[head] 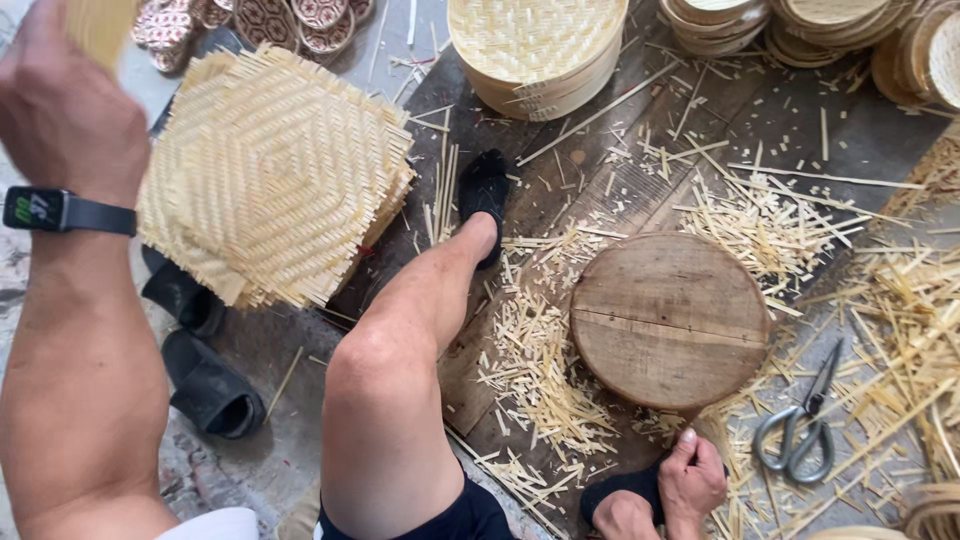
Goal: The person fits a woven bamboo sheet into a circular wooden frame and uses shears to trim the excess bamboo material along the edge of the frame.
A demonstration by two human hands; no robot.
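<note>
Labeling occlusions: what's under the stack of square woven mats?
Under the stack of woven mats, a dark plank shows at its right edge, and a black sandal pokes out at its lower left. The rest of what lies beneath is covered.

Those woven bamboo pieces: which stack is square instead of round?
The stack of flat woven mats beside the left hand. It has straight frayed edges and corners; the basket lids along the top are round and rimmed.

Bamboo-weaving workshop: stacked woven mats [272, 170], round basket lids [535, 50], scattered offcuts [540, 360], scissors [800, 425], wooden block [668, 320].
</note>
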